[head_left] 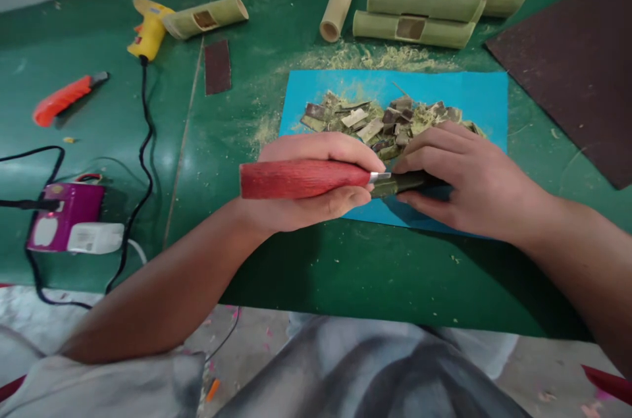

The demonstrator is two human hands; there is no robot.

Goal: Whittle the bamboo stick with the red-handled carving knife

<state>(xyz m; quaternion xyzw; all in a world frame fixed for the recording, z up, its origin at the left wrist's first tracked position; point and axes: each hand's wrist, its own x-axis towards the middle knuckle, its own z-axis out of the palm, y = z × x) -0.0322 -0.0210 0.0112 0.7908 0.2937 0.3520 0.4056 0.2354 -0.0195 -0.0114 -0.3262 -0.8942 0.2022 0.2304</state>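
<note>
My left hand (316, 181) is wrapped round the red wooden handle of a carving knife (301, 179), whose short metal blade points right. My right hand (459, 174) is closed over a small dark green piece of bamboo (402, 183), which meets the blade. Both hands hover over the near edge of a blue sheet (454, 92). A heap of bamboo chips and shavings (385, 118) lies on that sheet just beyond my fingers.
Several cut bamboo tubes (419, 10) lie at the far side of the green table (306, 273). A yellow glue gun (148, 29), an orange utility knife (64, 99) and a purple box with cables (69, 217) sit at the left. A dark brown sheet (577, 56) lies at the right.
</note>
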